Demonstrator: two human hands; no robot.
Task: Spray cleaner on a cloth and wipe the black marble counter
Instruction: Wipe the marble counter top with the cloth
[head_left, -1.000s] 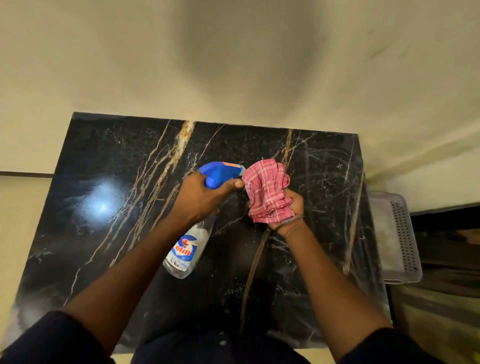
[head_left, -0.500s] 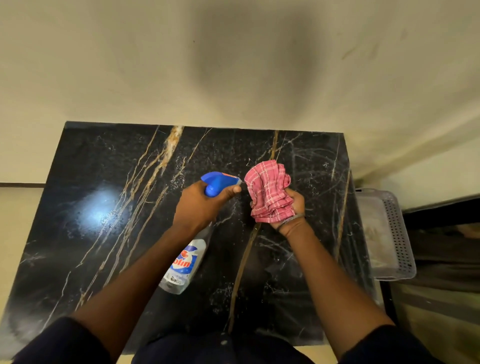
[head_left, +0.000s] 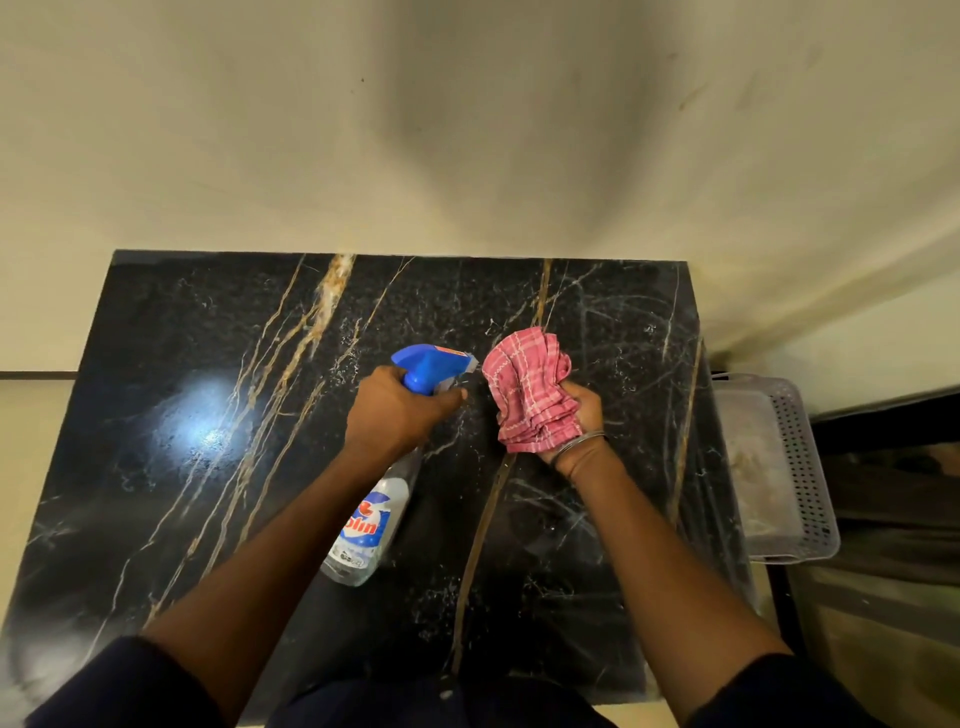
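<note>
left hand grips sprayer, nozzle just beside bunched cloth clutched in right hand, apparently above counter.

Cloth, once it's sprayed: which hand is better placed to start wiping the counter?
Right. The right hand grips the bunched pink cloth over the black counter, while the left hand is occupied gripping the spray bottle, its nozzle pointed at the cloth.
</note>
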